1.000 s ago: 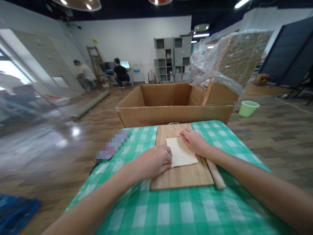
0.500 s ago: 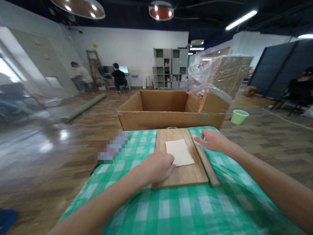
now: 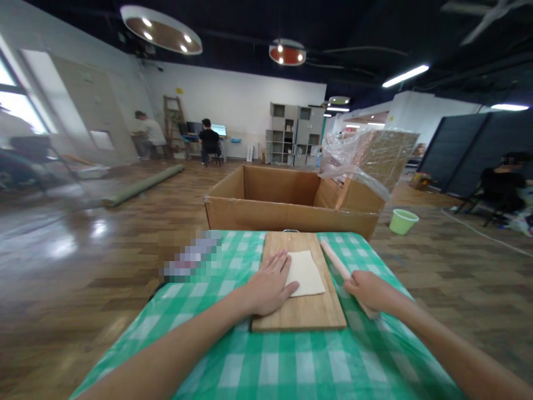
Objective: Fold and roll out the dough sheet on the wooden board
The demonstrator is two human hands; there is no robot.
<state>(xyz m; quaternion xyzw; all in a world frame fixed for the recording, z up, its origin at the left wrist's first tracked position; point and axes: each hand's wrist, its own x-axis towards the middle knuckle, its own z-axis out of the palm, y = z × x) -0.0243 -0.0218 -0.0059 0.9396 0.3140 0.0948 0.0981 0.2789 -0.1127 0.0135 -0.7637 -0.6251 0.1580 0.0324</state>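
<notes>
the left hand (image 3: 272, 283) lies palm down with fingers extended, gripping nothing, over the left edge of a thin, square, cream-coloured sheet (image 3: 307, 274) on a rectangular, light-brown wooden board (image 3: 300, 318). the right hand (image 3: 367, 290) is curled round the near half of a pale, slender wooden rod (image 3: 334, 261), just beyond the board's right edge on the table's green-and-white checked cover (image 3: 245, 366).

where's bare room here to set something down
Free: tablecloth in front of the board, between the forearms; also between board and pixelated item. Crowded: mid-board, under cream sheet and left grip; board's right side, by wooden rod and right grip.
</notes>
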